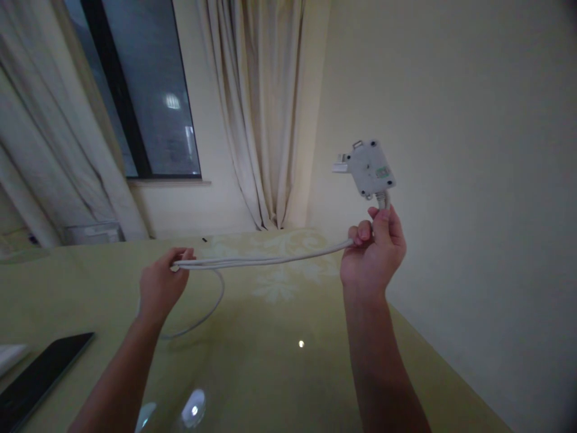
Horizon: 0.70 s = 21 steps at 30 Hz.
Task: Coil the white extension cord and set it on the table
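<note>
A white cable is stretched in doubled strands between my two hands above the table. At its left end, my left hand is closed round the folded strands. My right hand is closed on the cable too, with finger and thumb pinching it just below a small white power strip. The strip hangs in the air with its back, screws and a green label facing me. Pale pieces stick out from its left edge; their kind is unclear. From my left hand a loose loop of cable droops towards the table.
The glossy yellow-green table has pale floral patterns and light reflections. A dark flat device lies at the lower left, beside a white object. Beyond are curtains, a window and a bare wall on the right.
</note>
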Each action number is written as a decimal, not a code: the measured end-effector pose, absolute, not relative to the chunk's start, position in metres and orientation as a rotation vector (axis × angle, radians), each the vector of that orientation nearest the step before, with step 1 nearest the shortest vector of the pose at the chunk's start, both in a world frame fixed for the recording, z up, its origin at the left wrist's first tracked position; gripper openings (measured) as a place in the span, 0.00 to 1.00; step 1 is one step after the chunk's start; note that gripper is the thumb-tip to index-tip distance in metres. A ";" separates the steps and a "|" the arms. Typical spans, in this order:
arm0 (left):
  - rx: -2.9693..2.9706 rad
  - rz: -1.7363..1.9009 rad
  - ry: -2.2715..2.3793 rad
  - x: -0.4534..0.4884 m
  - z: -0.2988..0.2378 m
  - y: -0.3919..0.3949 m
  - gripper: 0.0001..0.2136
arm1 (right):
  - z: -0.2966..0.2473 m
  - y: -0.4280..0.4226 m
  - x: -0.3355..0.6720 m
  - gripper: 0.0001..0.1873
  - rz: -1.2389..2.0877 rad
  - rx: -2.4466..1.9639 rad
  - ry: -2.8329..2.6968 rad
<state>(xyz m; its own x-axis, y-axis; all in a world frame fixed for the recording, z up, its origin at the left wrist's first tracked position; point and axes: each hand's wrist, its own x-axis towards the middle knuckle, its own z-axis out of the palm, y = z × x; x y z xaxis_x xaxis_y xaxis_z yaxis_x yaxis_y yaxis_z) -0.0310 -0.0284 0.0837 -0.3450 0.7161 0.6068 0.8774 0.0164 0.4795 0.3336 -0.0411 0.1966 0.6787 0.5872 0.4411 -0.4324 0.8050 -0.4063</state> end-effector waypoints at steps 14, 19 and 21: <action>-2.051 -1.397 -2.104 -0.032 0.096 -0.027 0.14 | 0.189 -0.023 0.349 0.12 0.832 -0.359 -0.445; -2.026 -0.803 -2.024 -0.036 0.106 -0.039 0.20 | 0.187 -0.019 0.347 0.10 0.622 -0.390 -0.482; -2.009 -0.729 -1.951 -0.033 0.108 -0.042 0.25 | 0.186 -0.019 0.347 0.11 0.578 -0.383 -0.505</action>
<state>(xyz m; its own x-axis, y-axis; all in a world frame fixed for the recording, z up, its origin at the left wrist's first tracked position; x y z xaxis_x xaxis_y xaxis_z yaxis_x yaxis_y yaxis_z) -0.0328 -0.0421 0.1085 -0.0204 0.8602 0.5096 0.9836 -0.0742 0.1646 0.3465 -0.0189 0.1864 0.7233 0.6003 0.3413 -0.4187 0.7743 -0.4745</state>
